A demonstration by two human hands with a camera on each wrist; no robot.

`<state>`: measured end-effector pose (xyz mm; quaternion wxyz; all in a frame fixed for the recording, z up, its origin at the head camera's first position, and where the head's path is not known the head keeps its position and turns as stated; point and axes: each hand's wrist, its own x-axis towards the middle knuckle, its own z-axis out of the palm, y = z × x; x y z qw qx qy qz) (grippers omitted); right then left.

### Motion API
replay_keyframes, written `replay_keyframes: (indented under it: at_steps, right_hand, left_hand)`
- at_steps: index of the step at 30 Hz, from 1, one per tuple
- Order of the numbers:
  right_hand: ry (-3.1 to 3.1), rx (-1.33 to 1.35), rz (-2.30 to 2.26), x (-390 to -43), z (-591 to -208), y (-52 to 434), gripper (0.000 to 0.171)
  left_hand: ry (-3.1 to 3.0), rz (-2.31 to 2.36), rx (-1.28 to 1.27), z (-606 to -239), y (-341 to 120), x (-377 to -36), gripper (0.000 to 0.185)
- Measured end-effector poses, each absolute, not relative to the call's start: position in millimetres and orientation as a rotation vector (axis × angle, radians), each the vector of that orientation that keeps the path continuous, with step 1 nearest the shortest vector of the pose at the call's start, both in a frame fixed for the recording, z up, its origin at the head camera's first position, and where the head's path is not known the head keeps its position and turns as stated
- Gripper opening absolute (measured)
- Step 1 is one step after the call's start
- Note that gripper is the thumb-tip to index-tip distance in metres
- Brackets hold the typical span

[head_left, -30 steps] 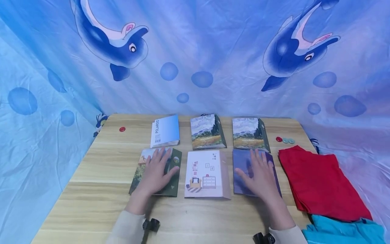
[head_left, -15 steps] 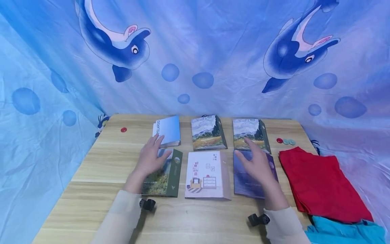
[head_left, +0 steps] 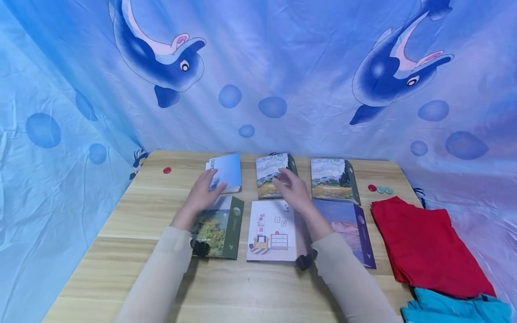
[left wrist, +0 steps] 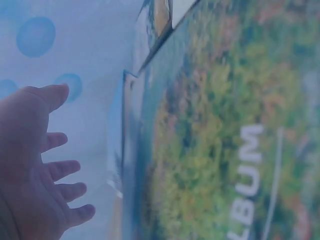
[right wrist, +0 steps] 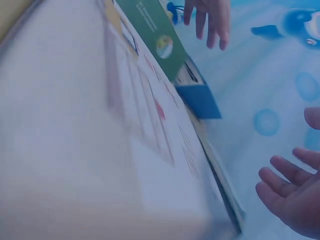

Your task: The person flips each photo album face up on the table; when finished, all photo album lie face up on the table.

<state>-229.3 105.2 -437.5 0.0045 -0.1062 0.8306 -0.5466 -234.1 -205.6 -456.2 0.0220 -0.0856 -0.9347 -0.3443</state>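
Six photo albums lie in two rows on the wooden table (head_left: 121, 264). My left hand (head_left: 212, 184) hovers open at the near edge of the blue Polaroid album (head_left: 228, 170), just beyond the green album (head_left: 220, 226). My right hand (head_left: 287, 183) is spread open over the middle landscape album (head_left: 266, 172), beyond the white album (head_left: 272, 231). A second landscape album (head_left: 333, 179) and a purple album (head_left: 349, 229) lie to the right. In the left wrist view the left hand (left wrist: 45, 165) holds nothing beside the green album (left wrist: 225, 140). In the right wrist view the right hand (right wrist: 292, 195) is empty past the white album (right wrist: 100, 125).
A folded red cloth (head_left: 424, 242) and a teal cloth (head_left: 452, 307) lie at the table's right side. A small red token (head_left: 167, 170) sits back left; red and teal tokens (head_left: 379, 189) sit back right. Blue dolphin-print fabric (head_left: 258, 67) surrounds the table.
Both hands lifted off the front-row albums and reached further back. The left went from the green album to the blue one; the right swung left from the purple album to the middle landscape album.
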Motion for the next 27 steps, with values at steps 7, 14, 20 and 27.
replay_keyframes:
  at_steps: [7,14,20,27]
  right_hand:
    - [2.473,-0.257,-1.713,-254,-451,60,0.053]
    - [2.263,-0.304,-1.697,-261,-473,27,0.05]
    - [2.241,-0.288,-1.65,-268,-484,9,0.054]
    - [2.14,-0.134,-1.817,-266,-485,-6,0.054]
  left_hand:
    - [-2.897,-1.254,-0.139,-468,-213,-244,0.071]
    - [-2.866,-1.385,-0.044,-478,-215,-252,0.071]
    - [-2.88,-1.443,0.023,-480,-211,-258,0.07]
    - [-2.884,-1.475,0.065,-480,-208,-259,0.066]
